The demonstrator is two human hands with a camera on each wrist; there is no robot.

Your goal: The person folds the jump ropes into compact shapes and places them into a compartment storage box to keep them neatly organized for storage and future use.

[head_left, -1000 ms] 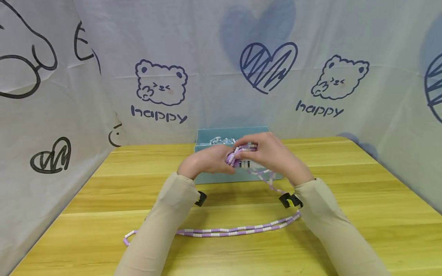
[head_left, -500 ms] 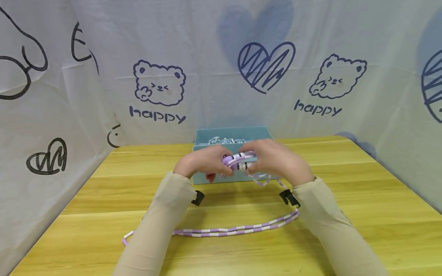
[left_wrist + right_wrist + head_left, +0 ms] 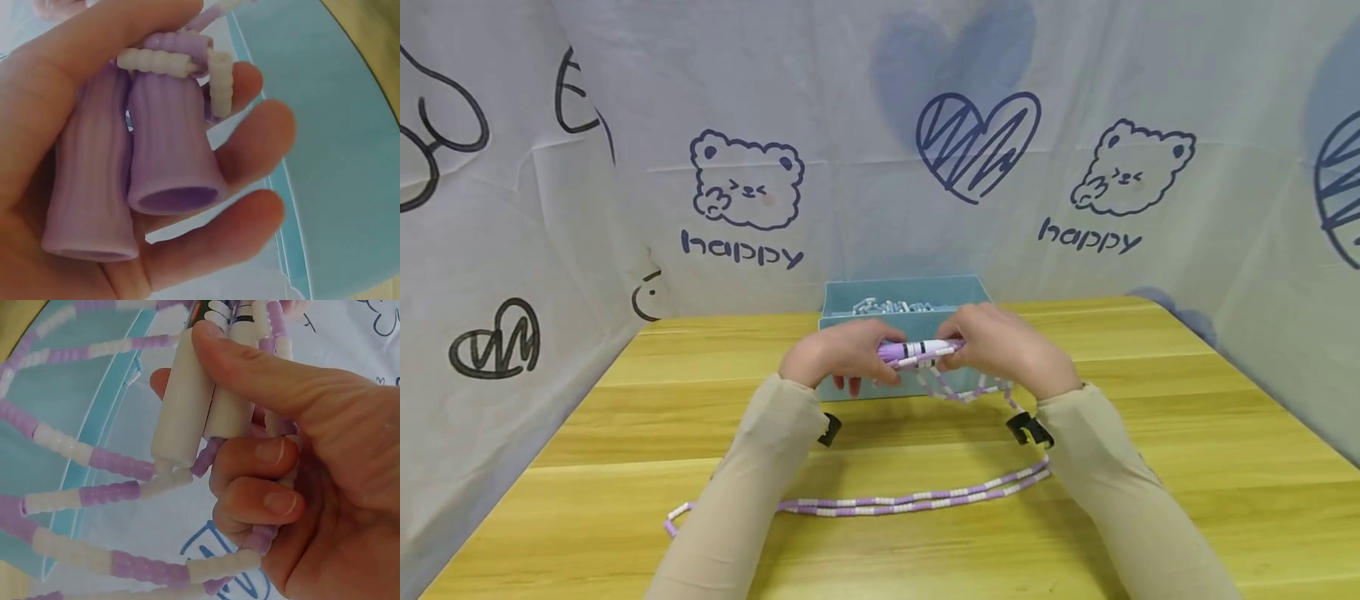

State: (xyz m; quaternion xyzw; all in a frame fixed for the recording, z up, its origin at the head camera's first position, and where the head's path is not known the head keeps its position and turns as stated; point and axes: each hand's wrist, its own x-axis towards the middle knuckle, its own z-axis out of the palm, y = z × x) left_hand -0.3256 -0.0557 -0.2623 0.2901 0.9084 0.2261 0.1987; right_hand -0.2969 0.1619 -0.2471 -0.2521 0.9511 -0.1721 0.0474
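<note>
A purple-and-white beaded jump rope [image 3: 917, 503] has both its handles [image 3: 917, 350] held together in the air in front of the teal box. My left hand [image 3: 846, 350] grips the flared purple ends [image 3: 172, 131], which lie side by side across its palm in the left wrist view. My right hand [image 3: 1006, 346] pinches the white ends [image 3: 184, 403] between thumb and fingers. Several beaded strands pass through its curled fingers and hang in loops. The rest of the rope lies doubled along the table, partly hidden by the left forearm.
A teal open-topped box [image 3: 910, 290] stands at the table's back edge, just beyond the hands. Inside it lies a light blue-and-white beaded rope [image 3: 887, 307]. White printed cloth [image 3: 865, 125] hangs behind and beside the wooden table [image 3: 1150, 400].
My right hand has shifted right and slightly down, from over the bunched beads to the white handle ends. The handles now show level between the hands. The rope on the table has hardly moved.
</note>
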